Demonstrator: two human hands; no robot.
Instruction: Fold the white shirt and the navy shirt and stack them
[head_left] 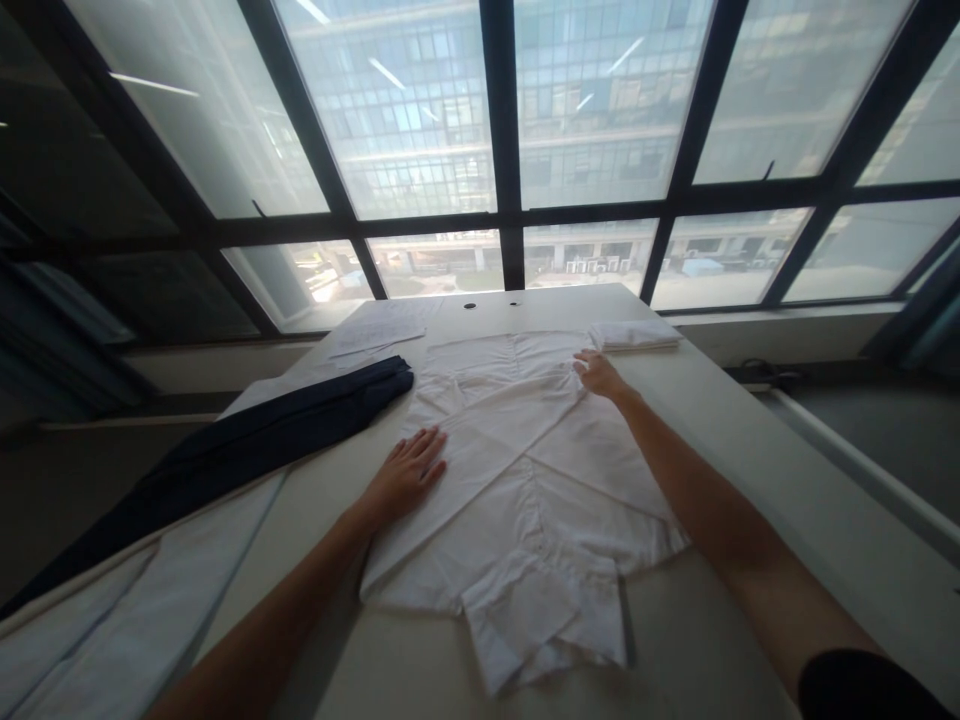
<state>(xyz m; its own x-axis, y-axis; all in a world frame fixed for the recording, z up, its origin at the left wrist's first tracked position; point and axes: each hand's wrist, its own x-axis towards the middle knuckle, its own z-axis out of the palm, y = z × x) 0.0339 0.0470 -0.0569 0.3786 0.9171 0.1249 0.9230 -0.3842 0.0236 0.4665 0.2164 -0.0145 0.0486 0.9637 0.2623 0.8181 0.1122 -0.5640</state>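
Note:
A white shirt (480, 440) lies on the table in front of me with its sleeves folded inward across the body. Its cuffs (551, 610) overlap and stick out past the near edge of the cloth. My left hand (409, 470) rests flat on the left side of the shirt, fingers stretched out. Up at the shirt's far right edge, my right hand (598, 374) has its fingers bent together against the cloth. The fingertips there are small and partly hidden.
Dark navy trousers (300, 415) lie lengthwise at the left, over white cloth (180, 570). A folded white cloth (637, 334) sits beyond my right hand. Papers (382, 328) lie at the far left of the white table (750, 450). Windows (585, 110) stand behind.

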